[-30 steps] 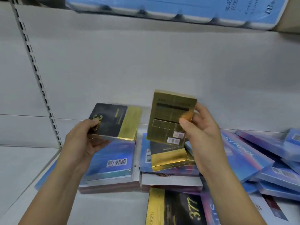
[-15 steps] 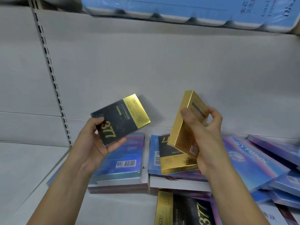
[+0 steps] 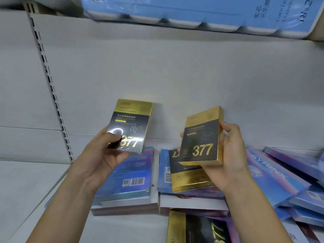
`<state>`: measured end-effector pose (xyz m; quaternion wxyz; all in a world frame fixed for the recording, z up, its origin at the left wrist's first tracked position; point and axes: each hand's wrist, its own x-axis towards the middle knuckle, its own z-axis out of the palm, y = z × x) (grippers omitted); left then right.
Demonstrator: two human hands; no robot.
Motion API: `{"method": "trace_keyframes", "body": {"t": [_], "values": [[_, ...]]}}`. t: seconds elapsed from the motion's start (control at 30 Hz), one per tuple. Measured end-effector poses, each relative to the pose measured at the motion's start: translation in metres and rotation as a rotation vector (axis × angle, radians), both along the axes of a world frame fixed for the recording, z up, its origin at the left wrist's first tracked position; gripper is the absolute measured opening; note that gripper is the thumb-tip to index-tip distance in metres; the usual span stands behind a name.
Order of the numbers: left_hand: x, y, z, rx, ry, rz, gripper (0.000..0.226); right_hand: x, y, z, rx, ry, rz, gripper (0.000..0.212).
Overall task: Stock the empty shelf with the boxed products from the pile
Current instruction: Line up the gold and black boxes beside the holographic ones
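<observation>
My left hand grips a black-and-gold "377" box by its lower end, upright, front facing me. My right hand holds a second black-and-gold "377" box by its right side, upright and slightly tilted. Both boxes hover above the pile on the white shelf. Under my right hand another gold box lies flat on a blue box. One more "377" box lies at the bottom edge.
A stack of flat blue boxes lies under my left hand. Several blue-purple boxes are heaped at the right. The shelf's white back wall rises behind, with a slotted upright at left. Blue tissue packs sit above.
My left hand turned its box from tilted to upright. My right hand rotated its box from edge-on, so the "377" front faces me.
</observation>
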<state>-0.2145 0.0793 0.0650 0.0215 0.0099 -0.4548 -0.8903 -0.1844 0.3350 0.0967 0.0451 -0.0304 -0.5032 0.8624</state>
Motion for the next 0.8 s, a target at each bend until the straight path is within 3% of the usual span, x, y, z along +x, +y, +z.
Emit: {"method": "trace_keyframes", "body": {"t": [0.17,0.33,0.43,0.53,0.8], "values": [[0.002,0.004,0.004,0.014,-0.067,0.000,0.010,-0.001,0.002,-0.002,-0.018,-0.037,-0.026,0.036],[0.004,-0.002,0.000,-0.041,-0.028,0.009,0.012,0.004,-0.003,-0.004,0.121,0.031,0.032,0.011],[0.007,-0.008,-0.002,-0.149,0.015,-0.035,0.009,0.009,-0.009,-0.006,0.191,0.070,0.026,0.026],[0.014,-0.018,-0.004,-0.281,0.065,-0.066,0.032,0.016,-0.016,-0.009,0.214,0.085,-0.021,0.026],[0.093,-0.065,-0.011,-0.474,0.123,0.206,0.027,0.050,-0.057,-0.030,0.235,0.129,0.067,0.025]]}}
